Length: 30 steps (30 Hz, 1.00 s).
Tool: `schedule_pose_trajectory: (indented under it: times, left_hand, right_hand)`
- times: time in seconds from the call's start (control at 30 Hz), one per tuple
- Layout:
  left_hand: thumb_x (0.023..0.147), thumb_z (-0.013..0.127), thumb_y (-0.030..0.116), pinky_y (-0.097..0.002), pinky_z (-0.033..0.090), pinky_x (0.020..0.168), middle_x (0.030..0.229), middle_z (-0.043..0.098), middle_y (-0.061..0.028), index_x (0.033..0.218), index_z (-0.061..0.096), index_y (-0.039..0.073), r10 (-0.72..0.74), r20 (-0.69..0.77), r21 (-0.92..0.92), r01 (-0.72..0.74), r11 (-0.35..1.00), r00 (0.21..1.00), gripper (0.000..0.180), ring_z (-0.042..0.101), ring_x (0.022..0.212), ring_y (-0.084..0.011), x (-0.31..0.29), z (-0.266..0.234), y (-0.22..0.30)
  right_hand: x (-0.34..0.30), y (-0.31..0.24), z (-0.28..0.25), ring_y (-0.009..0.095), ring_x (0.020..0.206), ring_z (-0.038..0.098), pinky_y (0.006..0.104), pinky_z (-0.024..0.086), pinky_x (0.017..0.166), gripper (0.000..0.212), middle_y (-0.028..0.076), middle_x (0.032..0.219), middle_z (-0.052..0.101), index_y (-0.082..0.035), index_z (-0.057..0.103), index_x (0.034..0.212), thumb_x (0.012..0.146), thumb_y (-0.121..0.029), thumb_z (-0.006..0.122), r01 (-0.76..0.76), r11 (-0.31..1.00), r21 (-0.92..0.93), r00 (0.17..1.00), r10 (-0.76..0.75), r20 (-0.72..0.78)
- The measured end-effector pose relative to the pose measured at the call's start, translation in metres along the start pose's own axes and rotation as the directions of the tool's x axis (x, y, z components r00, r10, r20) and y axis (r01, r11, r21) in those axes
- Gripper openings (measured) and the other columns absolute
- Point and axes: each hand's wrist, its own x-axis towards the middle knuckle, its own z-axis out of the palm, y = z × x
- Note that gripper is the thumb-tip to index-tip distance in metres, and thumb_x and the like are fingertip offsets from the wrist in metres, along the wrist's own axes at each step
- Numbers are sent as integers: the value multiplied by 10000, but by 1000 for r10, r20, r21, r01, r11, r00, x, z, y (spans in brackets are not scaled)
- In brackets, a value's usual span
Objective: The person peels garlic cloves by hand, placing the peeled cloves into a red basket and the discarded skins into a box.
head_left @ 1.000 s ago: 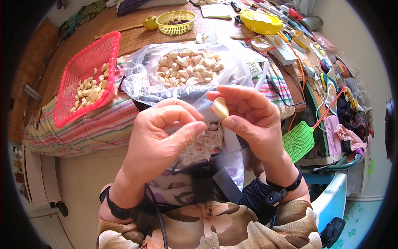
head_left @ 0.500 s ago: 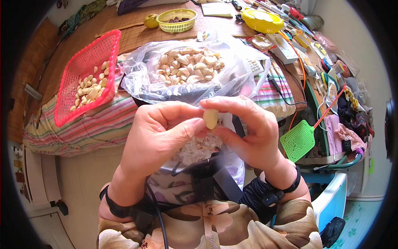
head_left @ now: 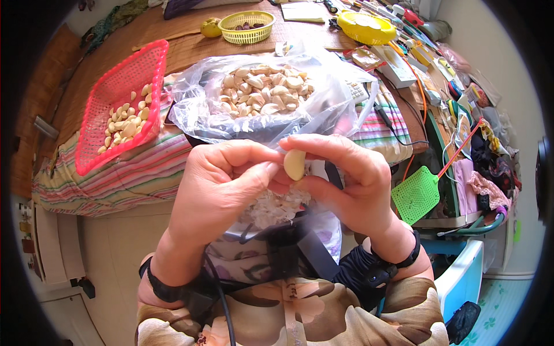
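A peeled, pale yellow garlic clove (head_left: pixel 295 165) is held between my two hands, above a heap of papery garlic skins (head_left: pixel 276 209). The thumb and forefinger of my right hand (head_left: pixel 352 179) pinch the clove from the right. On its left side, my left hand (head_left: pixel 222 179) is closed, with thumb and fingertips at the clove. Just beyond my hands lies a clear plastic bag (head_left: pixel 193 112) full of unpeeled garlic cloves (head_left: pixel 265 89). To the left, a tilted red mesh basket (head_left: pixel 107 95) contains several peeled cloves (head_left: pixel 128 121).
A striped cloth (head_left: pixel 138 176) covers the near table edge. Farther back are a yellow basket (head_left: pixel 247 36) with dark contents, a round yellow fruit (head_left: pixel 210 27) and a yellow bowl (head_left: pixel 366 29). A green fly swatter (head_left: pixel 415 195) hangs among clutter on the right.
The clove has turned between my fingers and now shows a wider, curved side. My left thumb has drawn slightly back from it. Both hands stay in nearly the same place.
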Motion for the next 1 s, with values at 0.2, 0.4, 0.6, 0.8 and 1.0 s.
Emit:
schedule_pose_trajectory:
  times: [0.2,0.4,0.6,0.8,1.0]
  left_hand:
    - [922,560,-7,-308,579,758,904,700,-147,1031,656,-65,78,-35,87,-75,993,996,156,691,821,-187,1,3,2]
    - [861,634,-56,-273,555,787,943,693,-128,1034,649,-57,169,-78,135,-158,978,982,174,675,857,-154,0,9,1]
    - [819,689,-78,-221,509,771,908,656,-56,961,644,-27,336,-64,283,-306,909,940,157,630,848,-98,1,11,-2]
    - [851,651,-71,-227,502,776,899,627,-44,963,602,-25,341,6,405,-314,859,940,131,620,849,-96,1,6,-4]
    - [883,587,-78,-249,510,824,952,628,-67,1035,560,-40,266,-21,241,-253,937,964,159,638,878,-121,1,8,-3]
  right_hand:
    - [-4,13,7,150,1086,607,291,501,931,401,105,1201,628,19,560,1257,865,42,644,-119,841,527,986,161,-33]
    - [-4,14,10,153,1091,608,286,496,946,410,117,1206,625,28,545,1268,871,44,641,-149,795,588,979,203,-26]
    - [-5,12,10,143,1076,612,272,499,926,417,108,1185,635,22,552,1267,863,37,656,-144,850,507,983,181,-24]
    - [-4,13,11,143,1068,617,272,501,918,423,106,1184,634,22,545,1276,866,45,646,-117,881,458,989,146,-27]
    - [-6,12,13,155,1082,613,283,497,932,445,119,1218,614,29,519,1302,872,60,627,-151,797,585,980,196,-14]
